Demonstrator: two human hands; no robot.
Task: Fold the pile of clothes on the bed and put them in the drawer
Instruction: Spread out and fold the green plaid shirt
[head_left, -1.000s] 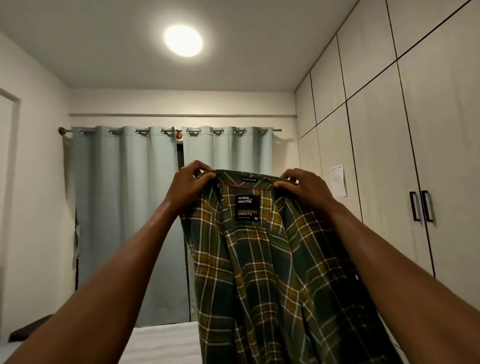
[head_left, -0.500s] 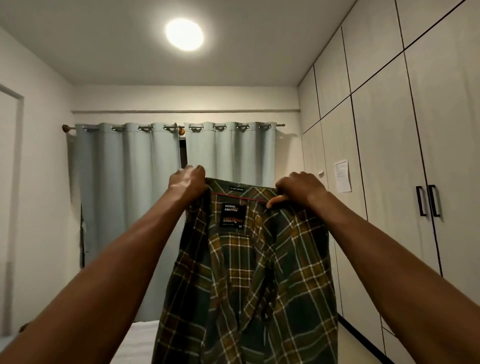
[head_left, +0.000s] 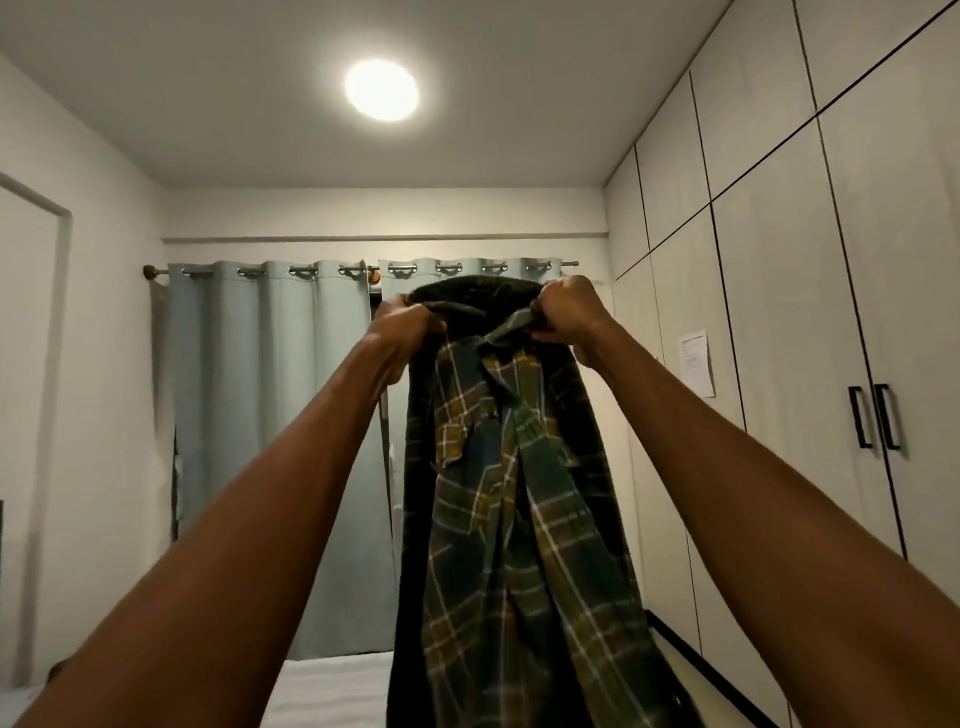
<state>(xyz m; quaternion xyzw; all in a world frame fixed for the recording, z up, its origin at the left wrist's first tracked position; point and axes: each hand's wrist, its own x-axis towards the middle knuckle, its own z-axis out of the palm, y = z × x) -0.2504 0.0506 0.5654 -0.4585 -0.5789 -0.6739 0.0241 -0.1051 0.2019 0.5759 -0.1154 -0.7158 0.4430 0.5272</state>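
Plaid shirt (head_left: 511, 519) hangs high, left hand (head_left: 410, 325) and right hand (head_left: 563, 312) each gripping its top, seemingly the shoulders, probably to straighten it for folding.

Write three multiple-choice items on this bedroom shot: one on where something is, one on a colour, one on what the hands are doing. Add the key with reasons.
1. Where is the sheet of paper?
A. on the curtain
B. on a wardrobe door
C. on the ceiling

2. What colour are the curtains?
A. red
B. black
C. pale blue-grey

3. How is the plaid shirt held?
A. gripped at its top by both hands
B. lying flat on the bed
C. hung on a wardrobe handle

Key:
1 B, it is stuck to the wardrobe panel right of the arms.
2 C, both panels look pale blue-grey.
3 A, the left hand and right hand clutch its top while it hangs.
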